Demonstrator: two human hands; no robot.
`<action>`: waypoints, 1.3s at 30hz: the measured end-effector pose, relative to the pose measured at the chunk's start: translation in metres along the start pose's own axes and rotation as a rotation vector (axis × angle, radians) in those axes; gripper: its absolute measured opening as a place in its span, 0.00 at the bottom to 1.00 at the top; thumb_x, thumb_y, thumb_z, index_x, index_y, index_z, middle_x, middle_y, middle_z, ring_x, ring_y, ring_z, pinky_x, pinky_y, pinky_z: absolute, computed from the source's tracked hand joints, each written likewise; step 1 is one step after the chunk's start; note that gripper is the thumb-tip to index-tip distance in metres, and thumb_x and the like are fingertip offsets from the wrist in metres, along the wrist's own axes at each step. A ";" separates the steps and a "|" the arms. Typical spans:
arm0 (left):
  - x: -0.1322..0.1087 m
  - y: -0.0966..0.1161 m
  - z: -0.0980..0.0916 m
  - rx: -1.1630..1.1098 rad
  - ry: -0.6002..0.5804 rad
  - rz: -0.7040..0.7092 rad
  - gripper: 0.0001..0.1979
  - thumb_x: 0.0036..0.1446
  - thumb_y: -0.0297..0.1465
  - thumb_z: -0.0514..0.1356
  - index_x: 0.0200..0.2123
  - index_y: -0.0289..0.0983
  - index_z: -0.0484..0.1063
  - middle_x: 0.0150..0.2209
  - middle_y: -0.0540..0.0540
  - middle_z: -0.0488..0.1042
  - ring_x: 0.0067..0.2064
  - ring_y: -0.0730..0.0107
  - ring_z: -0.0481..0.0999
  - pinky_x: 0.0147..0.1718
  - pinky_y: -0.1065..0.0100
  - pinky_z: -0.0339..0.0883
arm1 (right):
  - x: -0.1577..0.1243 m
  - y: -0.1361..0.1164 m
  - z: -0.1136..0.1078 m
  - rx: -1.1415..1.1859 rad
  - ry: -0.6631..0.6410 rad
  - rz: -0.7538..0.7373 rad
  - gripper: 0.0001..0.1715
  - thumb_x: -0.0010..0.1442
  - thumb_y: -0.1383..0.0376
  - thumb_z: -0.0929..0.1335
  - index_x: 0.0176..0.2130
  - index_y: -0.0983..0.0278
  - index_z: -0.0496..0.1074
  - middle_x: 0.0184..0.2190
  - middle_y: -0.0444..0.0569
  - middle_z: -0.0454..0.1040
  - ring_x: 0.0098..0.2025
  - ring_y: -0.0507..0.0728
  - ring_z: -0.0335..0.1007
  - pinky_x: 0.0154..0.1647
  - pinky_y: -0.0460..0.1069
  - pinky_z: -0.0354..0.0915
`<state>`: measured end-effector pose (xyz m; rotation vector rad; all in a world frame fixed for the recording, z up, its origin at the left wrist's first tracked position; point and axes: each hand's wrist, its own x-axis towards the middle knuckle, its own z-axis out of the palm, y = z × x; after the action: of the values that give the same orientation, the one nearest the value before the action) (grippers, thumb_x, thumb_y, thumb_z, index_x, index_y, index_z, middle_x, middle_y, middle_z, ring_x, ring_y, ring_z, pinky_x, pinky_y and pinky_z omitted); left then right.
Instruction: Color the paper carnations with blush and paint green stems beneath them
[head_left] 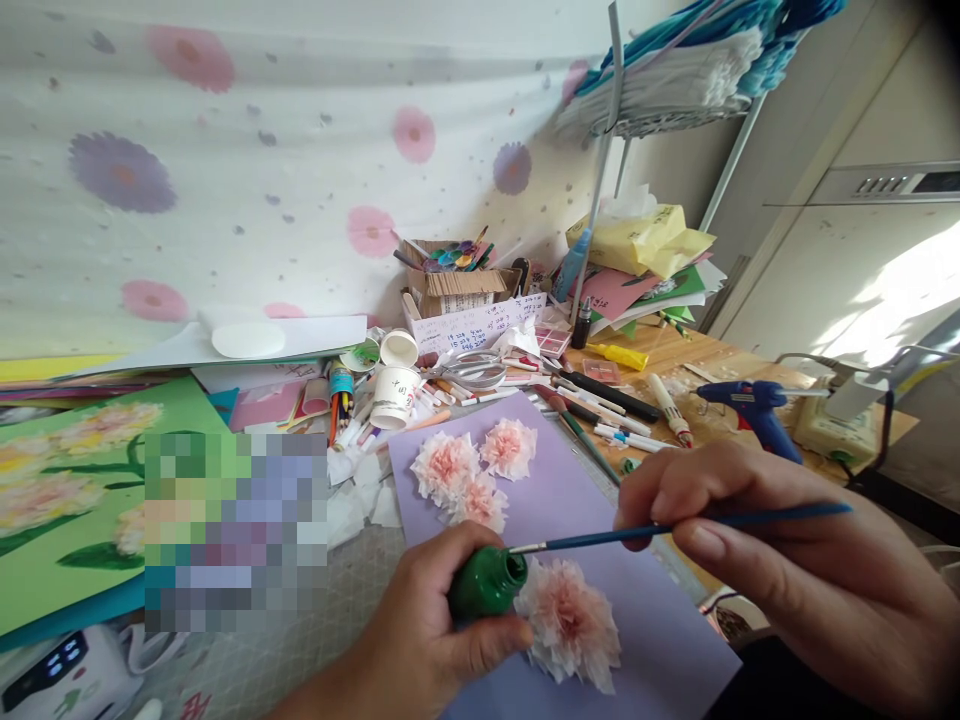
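Observation:
My left hand (442, 620) is wrapped round a small open bottle of green paint (480, 588), tilted with its mouth toward the right. Between the thumb and fingers of my right hand (780, 560) is a thin blue paintbrush (600, 535). Its tip is at the bottle's mouth; whether it touches the rim I cannot tell. Beneath both hands lies a sheet of purple paper (637, 600). A pink and white paper flower (574, 622) sits on it beside the bottle, and a cluster of similar flowers (446, 468) lies farther up the sheet.
A blue glue gun (757, 410) rests at the right. Pens, brushes, scissors (480, 370), a paper cup (394, 395) and a cardboard box (457, 290) crowd the back. Green paper with flowers (60, 500) and a blurred patch are at left, above a white device (64, 670).

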<state>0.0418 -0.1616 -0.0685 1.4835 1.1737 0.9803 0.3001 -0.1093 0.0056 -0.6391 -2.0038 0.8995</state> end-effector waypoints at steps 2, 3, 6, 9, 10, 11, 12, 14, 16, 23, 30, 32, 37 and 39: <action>0.000 0.000 0.001 -0.051 -0.021 -0.002 0.23 0.47 0.50 0.71 0.34 0.40 0.70 0.26 0.56 0.62 0.28 0.71 0.59 0.27 0.72 0.53 | 0.005 0.000 0.003 0.127 0.032 0.066 0.04 0.66 0.61 0.68 0.37 0.54 0.75 0.32 0.45 0.78 0.34 0.54 0.76 0.33 0.45 0.74; 0.000 0.000 0.001 -0.065 -0.031 0.000 0.24 0.46 0.52 0.71 0.33 0.40 0.70 0.26 0.56 0.62 0.28 0.71 0.59 0.27 0.72 0.53 | 0.007 0.001 0.004 0.198 0.039 0.094 0.05 0.66 0.60 0.69 0.37 0.55 0.75 0.32 0.45 0.78 0.34 0.53 0.76 0.34 0.44 0.74; 0.000 0.002 0.001 -0.095 -0.047 0.000 0.26 0.45 0.54 0.70 0.33 0.39 0.70 0.26 0.55 0.63 0.27 0.72 0.60 0.27 0.71 0.54 | 0.010 0.007 0.009 0.420 0.048 0.168 0.04 0.64 0.60 0.70 0.37 0.56 0.76 0.33 0.44 0.78 0.35 0.52 0.76 0.38 0.44 0.73; -0.001 0.002 0.001 -0.117 -0.047 -0.002 0.25 0.46 0.53 0.71 0.32 0.39 0.70 0.25 0.55 0.64 0.27 0.72 0.60 0.27 0.71 0.55 | 0.012 0.012 0.011 0.605 0.070 0.240 0.04 0.62 0.61 0.72 0.35 0.58 0.78 0.32 0.44 0.78 0.33 0.51 0.77 0.37 0.43 0.73; -0.001 0.001 0.001 -0.122 -0.046 -0.003 0.25 0.45 0.53 0.71 0.32 0.39 0.70 0.25 0.55 0.64 0.27 0.72 0.60 0.27 0.71 0.55 | 0.013 0.012 0.012 0.650 0.079 0.258 0.04 0.61 0.61 0.73 0.34 0.59 0.78 0.31 0.45 0.79 0.32 0.51 0.77 0.36 0.43 0.73; -0.001 0.001 0.001 -0.125 -0.045 -0.005 0.25 0.45 0.53 0.71 0.32 0.39 0.70 0.25 0.55 0.64 0.27 0.73 0.60 0.27 0.71 0.55 | 0.014 0.013 0.011 0.684 0.088 0.272 0.04 0.60 0.61 0.74 0.33 0.59 0.79 0.30 0.45 0.79 0.31 0.51 0.77 0.35 0.43 0.73; -0.001 0.000 0.000 -0.128 -0.046 -0.008 0.25 0.45 0.53 0.71 0.32 0.39 0.70 0.25 0.55 0.64 0.27 0.73 0.60 0.27 0.71 0.55 | 0.015 0.013 0.011 0.709 0.101 0.282 0.05 0.59 0.62 0.74 0.32 0.60 0.79 0.29 0.46 0.79 0.30 0.51 0.77 0.34 0.43 0.73; -0.001 -0.001 0.001 -0.128 -0.045 -0.013 0.25 0.45 0.53 0.71 0.32 0.39 0.70 0.25 0.55 0.64 0.27 0.73 0.60 0.27 0.71 0.54 | 0.018 0.012 0.010 0.728 0.131 0.295 0.05 0.57 0.62 0.75 0.31 0.61 0.79 0.29 0.47 0.80 0.29 0.51 0.77 0.32 0.43 0.74; -0.002 0.000 0.001 -0.124 -0.041 -0.018 0.26 0.45 0.54 0.71 0.32 0.39 0.70 0.25 0.56 0.63 0.27 0.72 0.59 0.27 0.71 0.54 | 0.020 0.012 0.009 0.726 0.158 0.302 0.06 0.57 0.62 0.75 0.31 0.61 0.80 0.28 0.47 0.80 0.28 0.52 0.77 0.31 0.43 0.74; 0.000 0.004 0.000 -0.090 -0.031 -0.018 0.26 0.46 0.55 0.70 0.32 0.40 0.68 0.25 0.56 0.61 0.27 0.72 0.58 0.27 0.70 0.52 | 0.018 0.016 0.010 0.689 0.157 0.315 0.07 0.57 0.60 0.76 0.30 0.60 0.79 0.28 0.47 0.80 0.28 0.51 0.78 0.32 0.42 0.74; -0.001 0.003 0.001 -0.062 -0.041 -0.013 0.26 0.46 0.55 0.69 0.32 0.40 0.68 0.25 0.56 0.61 0.28 0.71 0.58 0.27 0.70 0.52 | 0.016 0.016 0.014 0.667 0.115 0.325 0.09 0.59 0.60 0.74 0.30 0.61 0.77 0.28 0.44 0.79 0.29 0.49 0.77 0.33 0.41 0.72; -0.001 0.003 0.001 -0.057 -0.036 -0.008 0.26 0.46 0.55 0.69 0.32 0.40 0.68 0.25 0.56 0.61 0.28 0.71 0.58 0.27 0.70 0.53 | 0.016 0.016 0.014 0.673 0.111 0.325 0.09 0.59 0.60 0.74 0.30 0.61 0.77 0.28 0.44 0.79 0.29 0.49 0.77 0.33 0.41 0.72; 0.000 0.002 0.000 -0.049 -0.030 0.002 0.26 0.47 0.55 0.69 0.32 0.40 0.68 0.25 0.56 0.62 0.28 0.71 0.58 0.28 0.70 0.53 | 0.016 0.017 0.012 0.694 0.144 0.324 0.08 0.58 0.60 0.75 0.30 0.61 0.78 0.28 0.45 0.80 0.28 0.50 0.77 0.32 0.41 0.73; 0.000 0.001 0.000 -0.046 -0.028 0.002 0.26 0.47 0.55 0.69 0.33 0.40 0.69 0.26 0.56 0.63 0.28 0.71 0.58 0.28 0.70 0.54 | 0.017 0.018 0.012 0.687 0.150 0.333 0.08 0.57 0.60 0.75 0.29 0.61 0.78 0.28 0.46 0.80 0.28 0.50 0.78 0.32 0.42 0.73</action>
<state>0.0421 -0.1614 -0.0674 1.4582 1.1230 0.9783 0.2834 -0.0910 -0.0051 -0.6181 -1.3395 1.5863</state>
